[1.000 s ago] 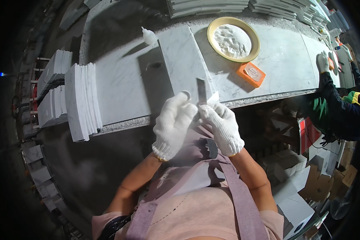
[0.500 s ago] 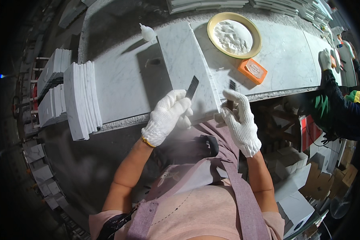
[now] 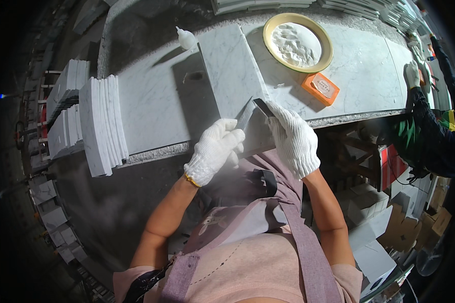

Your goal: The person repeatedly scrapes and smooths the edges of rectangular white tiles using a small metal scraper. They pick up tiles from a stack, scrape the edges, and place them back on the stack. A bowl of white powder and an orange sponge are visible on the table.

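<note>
Both my hands wear white knitted gloves. My left hand (image 3: 215,149) is closed around a thin, flat metal blade (image 3: 245,117), which points up and away over the near part of a long marble slab (image 3: 227,65). My right hand (image 3: 294,139) grips a dark flat blade (image 3: 262,107) by its lower part. The two blade tips lie close together above the slab; I cannot tell whether they touch. Gloved fingers hide any handles. The slab rests on a marble-topped bench (image 3: 151,111), its near end over my lap.
A tan basin (image 3: 326,55) of white powder and an orange box (image 3: 320,89) stand right of the slab. A white squeeze bottle (image 3: 186,39) stands to its left. Stacked marble pieces (image 3: 102,126) stand at the left edge. A co-worker's gloved hand (image 3: 412,74) is at the far right.
My right hand has moved left and slightly forward, bringing its blade up to the other one. The left hand has dropped a little nearer to me, and its blade is turned.
</note>
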